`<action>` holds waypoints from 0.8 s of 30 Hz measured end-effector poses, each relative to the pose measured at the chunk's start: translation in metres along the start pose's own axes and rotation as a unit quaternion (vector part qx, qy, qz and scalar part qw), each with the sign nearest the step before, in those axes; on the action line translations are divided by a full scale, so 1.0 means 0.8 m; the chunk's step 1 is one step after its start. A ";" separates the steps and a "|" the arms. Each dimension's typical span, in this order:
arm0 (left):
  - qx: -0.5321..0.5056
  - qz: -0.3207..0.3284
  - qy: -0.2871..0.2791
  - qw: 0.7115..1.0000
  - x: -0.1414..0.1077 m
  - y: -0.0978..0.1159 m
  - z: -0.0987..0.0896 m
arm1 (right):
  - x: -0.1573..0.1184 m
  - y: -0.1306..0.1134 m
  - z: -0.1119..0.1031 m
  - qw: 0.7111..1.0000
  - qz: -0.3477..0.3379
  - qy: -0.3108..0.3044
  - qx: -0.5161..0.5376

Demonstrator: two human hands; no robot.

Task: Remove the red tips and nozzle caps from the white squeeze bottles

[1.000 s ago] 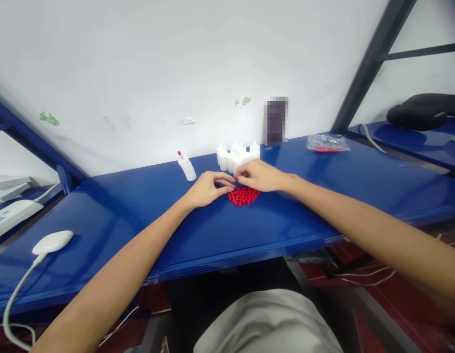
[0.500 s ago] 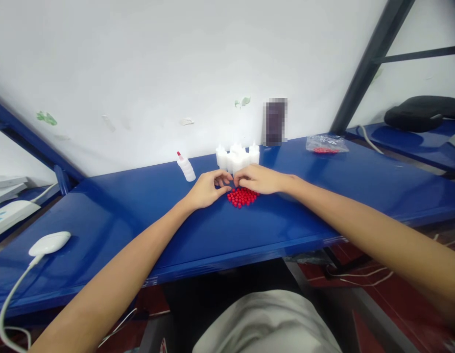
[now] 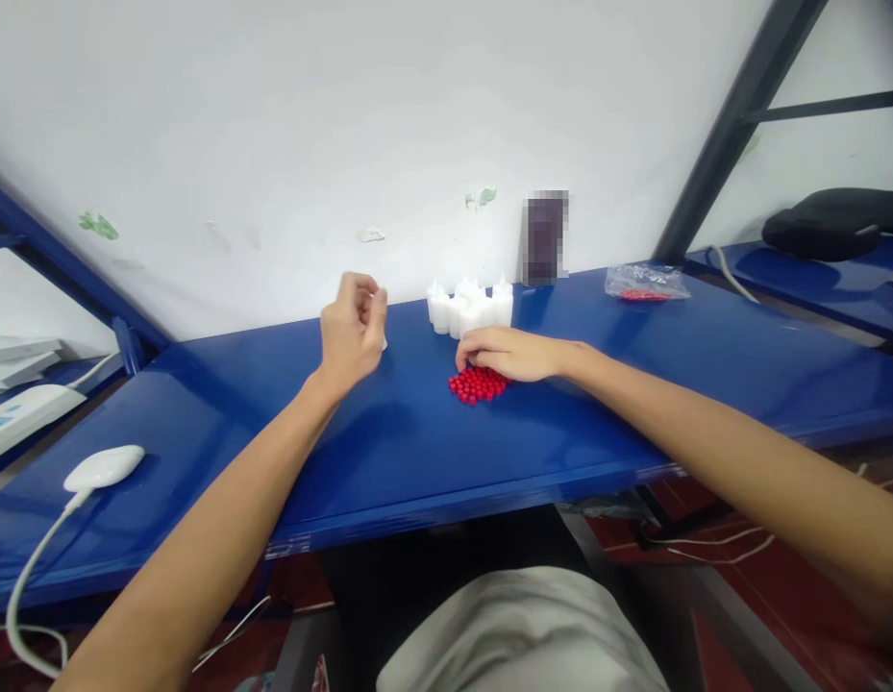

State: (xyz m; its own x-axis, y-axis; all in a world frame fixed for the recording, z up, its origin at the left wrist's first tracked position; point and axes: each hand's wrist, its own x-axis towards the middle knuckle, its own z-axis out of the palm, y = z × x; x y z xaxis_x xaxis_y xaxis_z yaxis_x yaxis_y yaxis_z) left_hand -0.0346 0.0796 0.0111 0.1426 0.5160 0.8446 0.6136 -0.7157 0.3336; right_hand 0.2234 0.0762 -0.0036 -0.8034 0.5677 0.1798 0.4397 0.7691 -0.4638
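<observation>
My left hand (image 3: 352, 332) is raised at the back left, with its thumb and fingers drawn together. It hides nearly all of a white squeeze bottle (image 3: 384, 343); only a sliver shows beside the thumb, and what the fingertips hold, if anything, is hidden. My right hand (image 3: 509, 354) rests low over the far edge of a pile of small red caps (image 3: 478, 386), fingers curled down. Its fingertips touch or nearly touch the caps, and I cannot make out what is between them. Just behind it, several white squeeze bottles (image 3: 471, 312) stand upright in a cluster.
A clear plastic bag (image 3: 646, 283) with red pieces lies at the back right of the blue table (image 3: 417, 461). A pixelated dark upright object (image 3: 544, 238) leans on the wall. A white corded device (image 3: 104, 468) sits at the left, near a white power strip (image 3: 28, 418).
My left hand has moved left and up from beside the red caps to the lone red-tipped bottle, now mostly covering it. My right hand has stayed by the caps.
</observation>
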 end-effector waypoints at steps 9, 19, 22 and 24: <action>-0.010 -0.135 0.143 0.980 0.020 -0.054 -0.037 | 0.001 -0.001 0.000 0.999 0.030 -0.008 0.011; 0.061 -0.269 0.060 0.959 0.003 -0.084 -0.038 | 0.001 -0.004 -0.002 0.998 0.068 -0.013 -0.005; 0.066 -0.255 0.057 0.963 0.000 -0.087 -0.033 | 0.002 -0.005 -0.002 0.998 0.067 0.000 -0.015; 0.033 -0.233 0.031 0.971 -0.004 -0.090 -0.026 | 0.002 -0.004 -0.002 0.997 0.066 0.018 -0.026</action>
State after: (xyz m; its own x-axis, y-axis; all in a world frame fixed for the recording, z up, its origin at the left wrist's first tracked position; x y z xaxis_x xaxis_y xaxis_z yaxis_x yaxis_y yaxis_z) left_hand -0.0955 0.1199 -0.0067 -0.2087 0.7459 0.6325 0.6488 -0.3783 0.6603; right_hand 0.2213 0.0753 -0.0006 -0.7227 0.6743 0.1514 0.5613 0.7005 -0.4407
